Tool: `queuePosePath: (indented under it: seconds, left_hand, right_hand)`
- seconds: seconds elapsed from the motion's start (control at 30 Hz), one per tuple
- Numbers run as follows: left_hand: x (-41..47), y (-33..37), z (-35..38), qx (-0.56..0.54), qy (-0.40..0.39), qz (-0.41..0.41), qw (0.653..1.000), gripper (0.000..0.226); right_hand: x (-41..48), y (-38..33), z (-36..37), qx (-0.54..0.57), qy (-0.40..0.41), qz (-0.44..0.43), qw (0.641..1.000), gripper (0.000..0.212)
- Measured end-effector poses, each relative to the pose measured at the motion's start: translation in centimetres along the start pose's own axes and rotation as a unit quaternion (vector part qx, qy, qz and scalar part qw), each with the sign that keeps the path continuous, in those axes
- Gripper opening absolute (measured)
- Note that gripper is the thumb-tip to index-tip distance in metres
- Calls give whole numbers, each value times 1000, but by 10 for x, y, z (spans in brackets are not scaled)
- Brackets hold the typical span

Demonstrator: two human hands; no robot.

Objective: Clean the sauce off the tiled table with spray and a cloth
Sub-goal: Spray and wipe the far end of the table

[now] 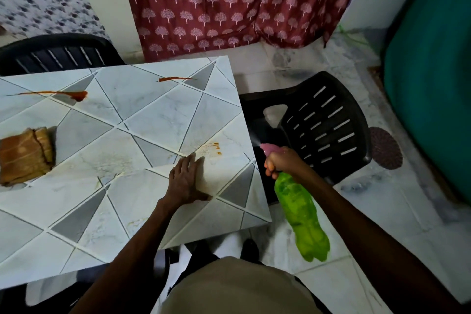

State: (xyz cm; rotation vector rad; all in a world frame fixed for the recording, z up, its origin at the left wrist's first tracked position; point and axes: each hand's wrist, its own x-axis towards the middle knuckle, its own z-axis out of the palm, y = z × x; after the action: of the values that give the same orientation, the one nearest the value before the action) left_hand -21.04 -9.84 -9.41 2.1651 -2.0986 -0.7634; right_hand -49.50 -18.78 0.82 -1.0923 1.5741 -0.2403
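My right hand (280,162) grips the neck of a green spray bottle (303,216) with a pink nozzle, held just off the table's right edge; a faint mist leaves the nozzle toward the table. My left hand (187,181) rests flat on the tiled table (107,211), fingers straight. Just beyond its fingertips lies a thin, smeared orange sauce stain (212,148). Two thicker red sauce streaks lie farther back, one at the left (74,95) and one near the far edge (173,79). A folded brown cloth (25,154) sits at the table's left.
A black plastic chair (323,125) stands right of the table, another (56,53) behind its far left corner. A red patterned curtain (229,0) hangs at the back. A teal object (433,84) fills the right side. My legs are under the near edge.
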Motion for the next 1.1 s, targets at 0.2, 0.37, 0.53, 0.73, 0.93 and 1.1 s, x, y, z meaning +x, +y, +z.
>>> queuePosePath:
  seconds: [0.2,0.37,0.53,0.73,0.93,1.1]
  left_hand:
    - [17,-45,-28,-12,23,15,1000,132]
    - [11,-102,-48,-30,60,3,998,132]
    - [-17,-161,-66,-104,127,-68,984,109]
    - [-71,-247,-70,-174,252,-172,936,67]
    - [-148,-331,-77,-180,299,-328,878,75]
    - [-193,-389,-85,-169,279,-438,838,112]
  right_hand:
    - [18,-29,38,6,29,7,1000,21]
    - [0,-90,87,22,-40,-45,998,43]
    - [-23,-169,158,75,-125,-142,979,39]
    - [-25,-222,274,33,-197,-294,935,67]
    - [-48,-265,393,14,-270,-365,891,65]
    - [-62,-284,484,21,-328,-404,854,50]
